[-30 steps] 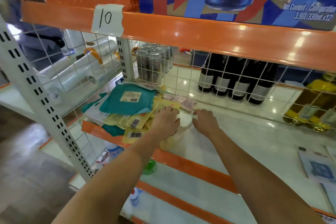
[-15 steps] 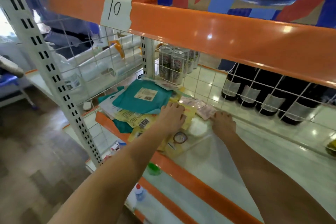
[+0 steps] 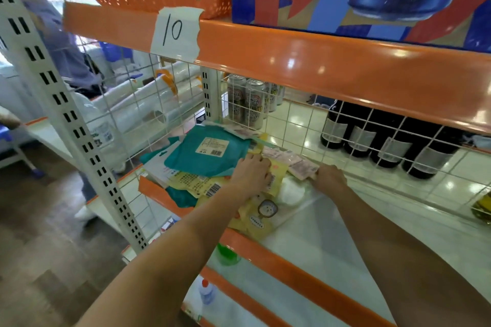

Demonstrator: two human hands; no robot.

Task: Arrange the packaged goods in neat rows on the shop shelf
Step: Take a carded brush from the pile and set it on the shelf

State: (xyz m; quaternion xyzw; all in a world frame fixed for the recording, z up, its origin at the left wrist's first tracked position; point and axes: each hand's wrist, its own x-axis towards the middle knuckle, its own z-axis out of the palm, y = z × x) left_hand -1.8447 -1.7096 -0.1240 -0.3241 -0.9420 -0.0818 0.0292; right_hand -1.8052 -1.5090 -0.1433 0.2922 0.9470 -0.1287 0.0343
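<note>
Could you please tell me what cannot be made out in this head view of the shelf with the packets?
- Left hand: its fingertips and grip on the yellow packets are hidden by its own back.
- Right hand: fingertips at the pink packet are hidden likewise.
- Teal packet: label print too small.
- Dark bottles: necks hidden by the orange shelf edge.
- Yellow bottle: cut by the right frame edge.

The room was bright, lit from overhead. Glare spots sat on the orange shelf edge (image 3: 318,66) and on the glossy floor tiles (image 3: 305,125) behind. Wide-angle bending curved the white upright (image 3: 66,114), and the near forearms looked soft and blurred.
</note>
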